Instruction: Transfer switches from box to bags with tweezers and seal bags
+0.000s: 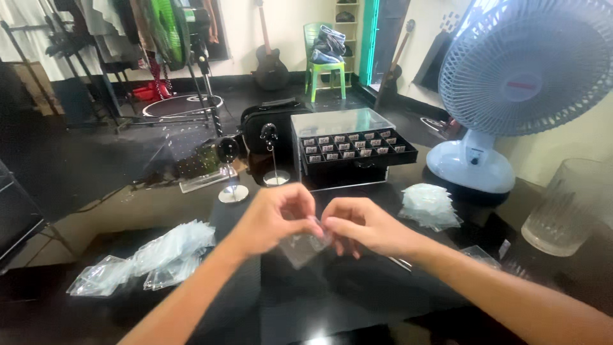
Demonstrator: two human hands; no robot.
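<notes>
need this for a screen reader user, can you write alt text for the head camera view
Two bare hands, left hand and right hand, pinch a small clear plastic bag over a dark table. Behind stand a black compartment box and a white desk fan; bag piles lie left.

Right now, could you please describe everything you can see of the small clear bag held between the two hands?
The small clear bag is a thin, see-through plastic pouch, roughly square and slightly crinkled. It hangs above the dark table, tilted, its top edge pinched between the left hand and the right hand, whose fingertips meet over it. Whether anything is inside cannot be told. Nothing else touches it.
</notes>
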